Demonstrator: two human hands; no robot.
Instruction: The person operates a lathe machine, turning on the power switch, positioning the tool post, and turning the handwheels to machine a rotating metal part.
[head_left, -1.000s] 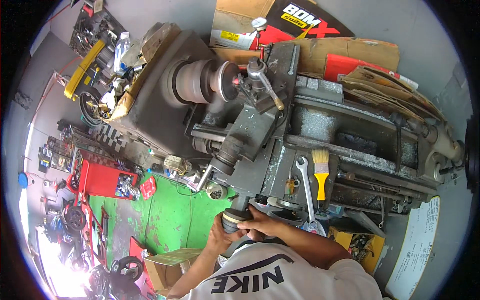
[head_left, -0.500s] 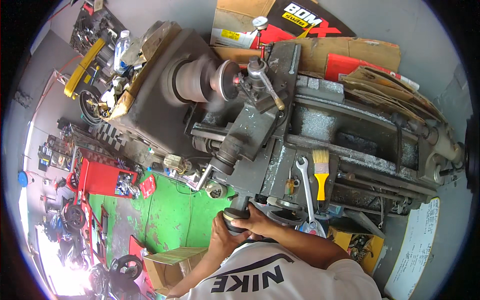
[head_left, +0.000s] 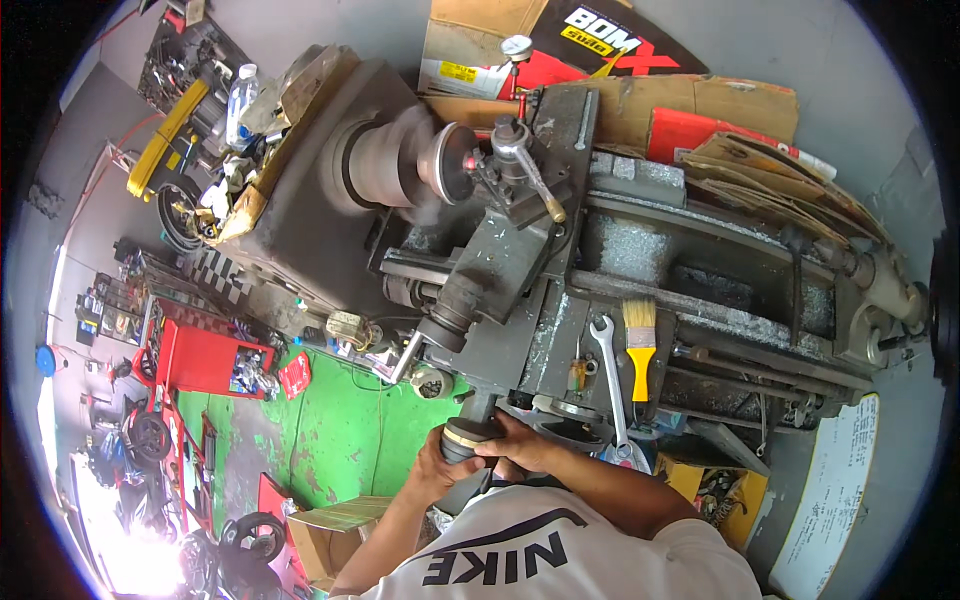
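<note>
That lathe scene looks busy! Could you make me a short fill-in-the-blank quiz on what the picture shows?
1. Both the left hand and the right hand grip the round ____ at the near side of the lathe.
2. The paintbrush lying on the lathe has a ____ handle.
3. Right beside the paintbrush lies a metal ____.
4. The floor below the lathe is painted ____.

Missing words: handwheel; yellow; wrench; green
</note>
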